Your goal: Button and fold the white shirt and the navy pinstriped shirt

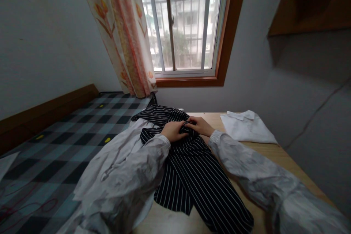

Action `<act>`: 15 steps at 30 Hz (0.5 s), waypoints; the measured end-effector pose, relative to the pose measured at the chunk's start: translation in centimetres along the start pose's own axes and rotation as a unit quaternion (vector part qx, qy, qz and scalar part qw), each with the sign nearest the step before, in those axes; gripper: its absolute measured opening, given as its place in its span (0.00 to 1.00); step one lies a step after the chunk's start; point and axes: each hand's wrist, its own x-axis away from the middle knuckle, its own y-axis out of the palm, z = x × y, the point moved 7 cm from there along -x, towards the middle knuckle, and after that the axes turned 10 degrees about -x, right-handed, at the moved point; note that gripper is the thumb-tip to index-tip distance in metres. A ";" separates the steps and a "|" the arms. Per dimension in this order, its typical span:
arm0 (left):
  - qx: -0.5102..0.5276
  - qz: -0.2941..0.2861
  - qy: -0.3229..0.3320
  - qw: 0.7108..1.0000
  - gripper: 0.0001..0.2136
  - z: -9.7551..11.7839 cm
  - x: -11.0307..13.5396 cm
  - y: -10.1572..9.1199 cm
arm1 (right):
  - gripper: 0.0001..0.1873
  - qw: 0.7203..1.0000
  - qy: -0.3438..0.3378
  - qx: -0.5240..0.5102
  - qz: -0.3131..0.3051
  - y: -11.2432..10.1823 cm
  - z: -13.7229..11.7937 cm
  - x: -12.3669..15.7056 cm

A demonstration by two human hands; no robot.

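Observation:
A black garment with thin white stripes lies spread over the wooden table, its lower end toward me and its upper part bunched. My left hand grips the bunched cloth near the garment's middle, fingers closed on it. Close beside it, my right hand pinches the same fold, thumb and fingers together. The two hands almost touch. Exactly which part of the garment they hold is hidden by the folds. White cloth lies rumpled under and left of the striped garment, partly behind my left sleeve.
A folded white shirt rests at the table's far right. On the left is a bed with a checked sheet and a red cord. A window, a flowered curtain and a wall shelf stand beyond.

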 end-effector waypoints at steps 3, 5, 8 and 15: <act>-0.014 -0.011 -0.027 0.999 0.08 -1.5 -0.1 0.5 | 0.23 1.000 -0.008 -0.019 0.007 -0.9 0.5 0.8; -0.013 -0.006 -0.002 1.000 0.09 -2.2 0.2 -0.3 | 0.38 1.000 -0.026 -0.010 -0.006 -1.4 1.1 1.5; 0.041 0.008 0.047 0.998 0.12 -2.6 1.1 -2.2 | 0.51 0.997 -0.063 0.039 -0.034 -1.5 2.4 2.1; 0.155 0.025 0.009 0.987 0.10 -3.3 2.9 -5.2 | 0.34 0.996 -0.077 0.051 0.007 0.1 4.4 0.1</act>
